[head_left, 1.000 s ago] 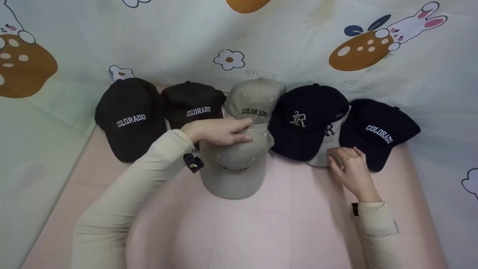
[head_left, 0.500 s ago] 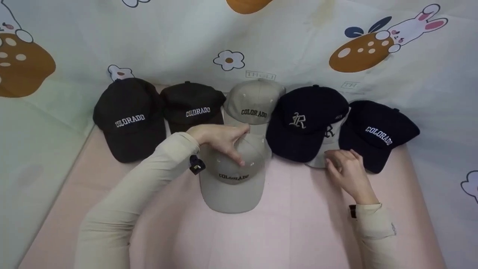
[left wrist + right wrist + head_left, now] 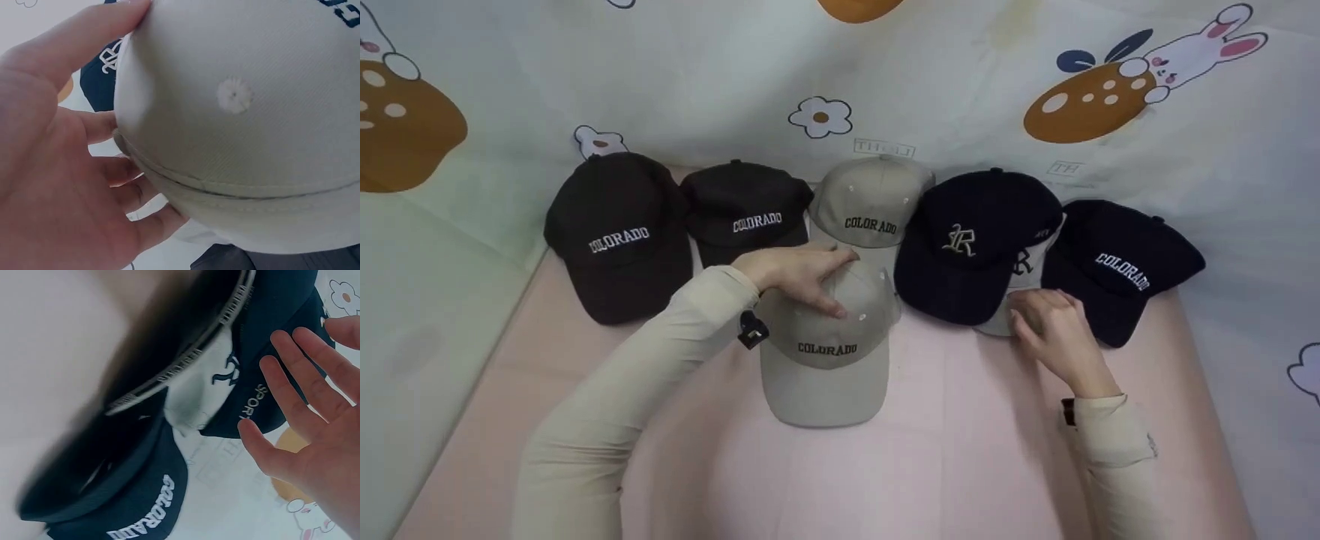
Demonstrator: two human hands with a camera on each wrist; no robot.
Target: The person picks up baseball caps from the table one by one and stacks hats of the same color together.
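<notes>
A light grey baseball cap (image 3: 826,386) lettered COLORADO lies at the front middle, brim toward me. My left hand (image 3: 802,276) grips its crown from behind. In the left wrist view, the thumb (image 3: 95,34) lies on one side of the crown and the fingertips reach the far side, partly hidden. My right hand (image 3: 1054,326) hovers by the brim of a second grey cap (image 3: 994,322), fingers loosely bent and holding nothing. That cap is mostly covered by a navy cap (image 3: 960,285) with an R. A navy COLORADO cap (image 3: 1117,247) is just right of it.
A back row holds a black COLORADO cap (image 3: 619,202), a second black cap (image 3: 750,199) and another grey COLORADO cap (image 3: 877,195). The caps stand on a pink-covered table (image 3: 810,487). A patterned cloth (image 3: 720,67) hangs behind them.
The front grey cap has come nearer to me, and its lettering is plainer now. My left thumb and fingers have spread wider over its crown. The right hand has hardly moved.
</notes>
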